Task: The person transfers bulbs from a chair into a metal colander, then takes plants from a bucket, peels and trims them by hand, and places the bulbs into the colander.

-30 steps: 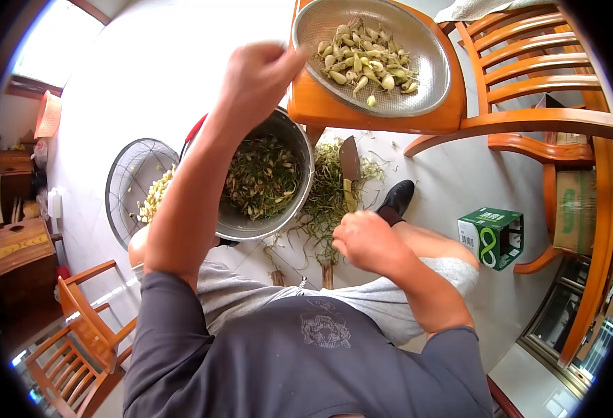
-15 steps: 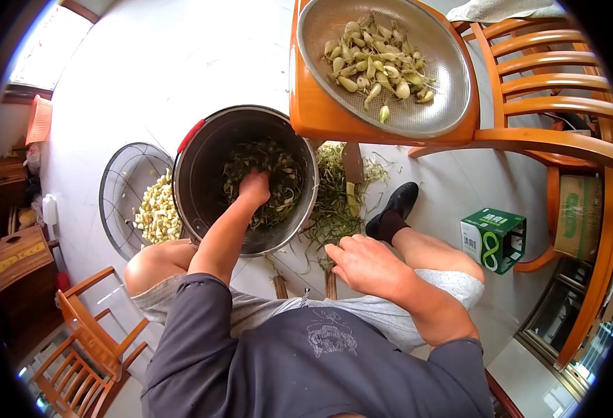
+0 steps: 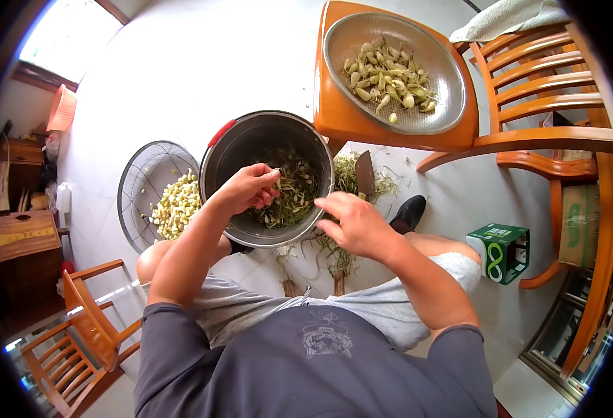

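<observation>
Above a deep metal pot (image 3: 212,157) with a red handle grip, my left hand (image 3: 249,188) is closed in a pinch on a small pale bulb, mostly covered by the fingers. Inside the pot lie stringy green stems and bulbs (image 3: 294,195). My right hand (image 3: 355,221) hovers by the pot's right rim, thumb and forefinger apart, with nothing seen in it. Just beyond it, a cleaver (image 3: 365,173) rests among cut green leaves (image 3: 347,169) on the floor. To the left, a wire basket (image 3: 131,198) holds trimmed white bulbs (image 3: 177,202).
A wooden stool (image 3: 331,104) at upper right bears a metal colander (image 3: 449,104) of untrimmed bulbs (image 3: 393,76). Wooden chairs (image 3: 540,83) stand to the right and lower left. A green box (image 3: 496,252) sits on the floor beside my right leg.
My left hand has risen out of the pot with a small bulb in its fingers. My right hand has moved up and forward to the pot's rim. The view has shifted slightly.
</observation>
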The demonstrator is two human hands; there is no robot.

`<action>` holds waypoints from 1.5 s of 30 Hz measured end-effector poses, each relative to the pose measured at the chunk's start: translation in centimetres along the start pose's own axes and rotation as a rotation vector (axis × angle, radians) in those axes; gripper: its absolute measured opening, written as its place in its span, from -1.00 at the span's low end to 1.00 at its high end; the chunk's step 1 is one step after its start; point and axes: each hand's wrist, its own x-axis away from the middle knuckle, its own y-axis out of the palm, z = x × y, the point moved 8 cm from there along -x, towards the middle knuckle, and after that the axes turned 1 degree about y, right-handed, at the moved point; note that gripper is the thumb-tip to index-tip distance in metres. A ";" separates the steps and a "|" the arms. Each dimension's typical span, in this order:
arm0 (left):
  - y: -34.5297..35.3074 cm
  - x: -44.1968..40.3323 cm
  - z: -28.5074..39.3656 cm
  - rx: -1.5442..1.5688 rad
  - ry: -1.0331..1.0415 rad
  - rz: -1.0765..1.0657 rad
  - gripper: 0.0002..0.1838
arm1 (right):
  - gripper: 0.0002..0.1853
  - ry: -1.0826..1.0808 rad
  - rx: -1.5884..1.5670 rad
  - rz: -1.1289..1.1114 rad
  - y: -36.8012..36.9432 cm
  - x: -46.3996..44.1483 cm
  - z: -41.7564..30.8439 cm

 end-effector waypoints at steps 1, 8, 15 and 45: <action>0.9 1.4 0.8 0.057 0.016 -0.034 -0.72 | -0.61 -0.001 -0.041 0.041 -0.3 -0.5 -0.3; 5.6 6.3 1.9 0.183 0.127 -0.107 -0.65 | -0.72 0.180 -0.477 0.078 2.3 -3.1 -0.8; 5.1 7.9 3.9 -0.427 0.541 0.117 -0.69 | -0.81 0.322 -0.567 0.045 3.7 -2.6 0.8; 8.8 8.9 6.3 -0.375 0.699 0.145 -0.82 | -0.84 0.468 -0.807 -0.098 1.3 -0.7 2.1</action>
